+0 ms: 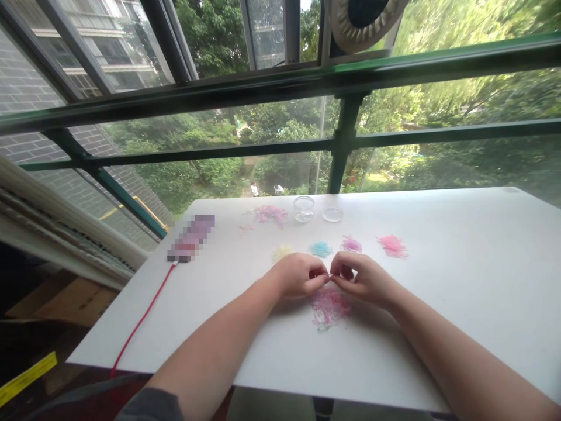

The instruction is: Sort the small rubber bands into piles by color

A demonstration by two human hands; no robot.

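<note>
My left hand (300, 275) and my right hand (362, 278) meet fingertip to fingertip above a mixed pile of thin pink and pale strands (328, 307) on the white table (460, 280). Both hands are closed in a pinch on something tiny between them that I cannot make out. Beyond the hands lie small sorted heaps: a yellow heap (281, 252), a blue heap (321, 249), a purple-pink heap (351, 244) and a pink heap (393, 246).
At the table's far side lie another loose pink heap (269, 214), a small clear jar (304, 209) and its clear lid (332, 213). A blurred purple device (191, 238) with a red cable (142, 318) lies at the left. A window with green rails (342, 140) stands behind.
</note>
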